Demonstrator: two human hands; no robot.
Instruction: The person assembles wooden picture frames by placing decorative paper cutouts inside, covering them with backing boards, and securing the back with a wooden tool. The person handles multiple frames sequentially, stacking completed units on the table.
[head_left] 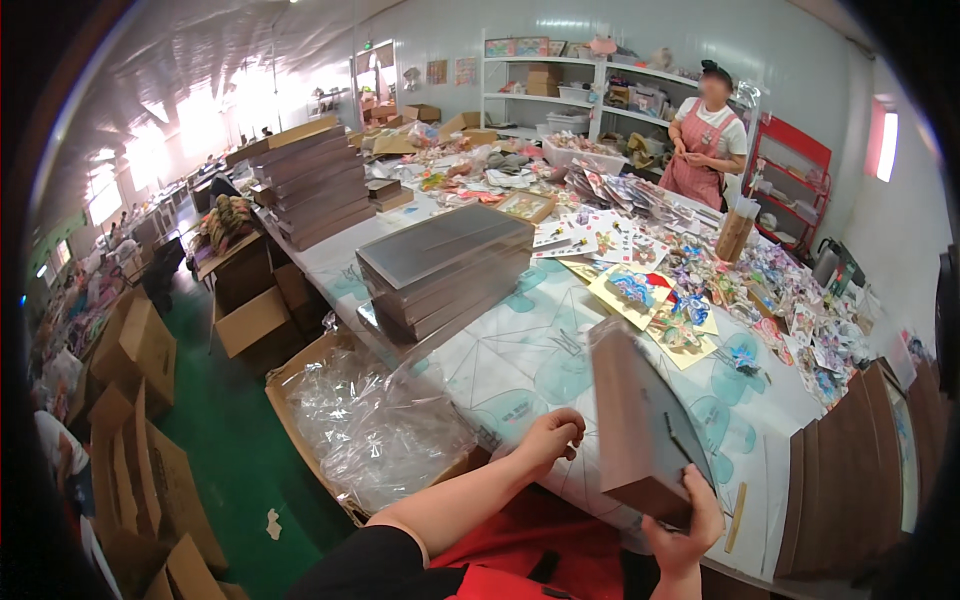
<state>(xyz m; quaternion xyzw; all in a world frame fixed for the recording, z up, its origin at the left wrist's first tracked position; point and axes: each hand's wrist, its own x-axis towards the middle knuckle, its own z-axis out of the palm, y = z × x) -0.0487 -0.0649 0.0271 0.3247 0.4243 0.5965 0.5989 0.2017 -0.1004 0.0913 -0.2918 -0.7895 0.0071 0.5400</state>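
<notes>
My right hand (688, 525) grips the lower corner of a deep brown box frame (640, 420) with a dark glossy face. The frame is tilted up on its edge above the table. Left of it, my left hand (553, 440) hovers with its fingers curled in, and nothing shows in them. Beyond the frame lie yellow cards with colourful paper butterflies (680, 335), and a small blue butterfly piece (742, 358) sits near them. A thin wooden stick (736, 517) rests beside my right hand.
A stack of glossy-topped frames (445, 265) stands mid-table, a taller brown stack (315, 185) behind it. More frames (850, 470) line the right edge. A carton of clear plastic bags (370, 425) is at the table's left side. A co-worker (705, 140) stands across the table.
</notes>
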